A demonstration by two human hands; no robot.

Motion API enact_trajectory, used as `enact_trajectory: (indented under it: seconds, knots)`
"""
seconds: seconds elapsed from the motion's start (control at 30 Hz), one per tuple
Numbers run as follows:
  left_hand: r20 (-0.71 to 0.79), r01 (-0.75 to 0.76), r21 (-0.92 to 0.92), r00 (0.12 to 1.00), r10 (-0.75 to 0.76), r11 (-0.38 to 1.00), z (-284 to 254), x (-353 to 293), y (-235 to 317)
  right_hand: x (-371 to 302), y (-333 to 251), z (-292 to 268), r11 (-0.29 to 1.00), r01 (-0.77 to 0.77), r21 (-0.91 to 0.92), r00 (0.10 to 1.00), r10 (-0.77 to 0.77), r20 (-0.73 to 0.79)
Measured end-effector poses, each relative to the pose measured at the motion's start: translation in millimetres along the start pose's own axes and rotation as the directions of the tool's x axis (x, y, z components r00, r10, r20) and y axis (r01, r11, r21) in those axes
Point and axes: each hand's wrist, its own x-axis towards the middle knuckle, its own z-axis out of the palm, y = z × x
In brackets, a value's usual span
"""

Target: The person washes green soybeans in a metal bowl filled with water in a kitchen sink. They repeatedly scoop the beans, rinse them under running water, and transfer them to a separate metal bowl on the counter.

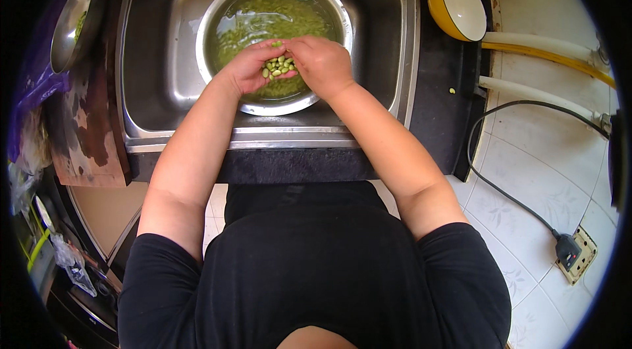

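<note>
A round metal basin (209, 63) stands in the sink, filled with water and many green beans (276, 17) lying under the surface. Above its near side, my left hand (249, 67) is cupped around a small heap of shelled green beans (278, 67). My right hand (322, 63) is closed, its fingers bent inward against the heap and the left hand's fingers. A bean shows between its fingertips near the top of the heap. What else the right fingers hold is hidden.
The steel sink (158, 33) surrounds the basin. On the left, a metal bowl (69, 26) with some green bits sits by a wooden board (85, 132). At right are a yellow bowl (459, 8), a stray bean (452, 91), pipes (540, 45) and a plug (567, 250).
</note>
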Motion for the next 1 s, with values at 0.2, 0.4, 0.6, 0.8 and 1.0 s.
enact_trajectory:
  seconds: [0.2, 0.4, 0.6, 0.8, 1.0]
  knots:
    - [-0.078, -0.133, -0.08, 0.989, 0.127, 0.988, 2, -4, 9, -5, 18, -54, 0.985, -0.158, -0.071, 0.938, 0.127, -0.322]
    - [-0.55, -0.357, 0.305, 0.692, 0.469, 0.883, -11, 5, 9, -59, 76, -151, 0.817, -0.499, -0.289, 0.804, 0.313, -0.505]
    - [-0.59, -0.461, 0.4, 0.532, 0.608, 0.792, -19, 7, 9, -71, 81, -158, 0.742, -0.478, -0.47, 0.845, 0.243, -0.477]
    - [-0.606, -0.067, 0.665, 0.534, 0.59, 0.744, -25, 15, -4, -23, 35, -68, 0.88, -0.424, 0.216, 0.899, 0.438, -0.022]
    - [-0.506, 0.125, 0.832, 0.568, 0.649, 0.54, -35, 18, -6, 9, 62, 36, 0.856, -0.515, -0.031, 0.728, 0.457, 0.511]
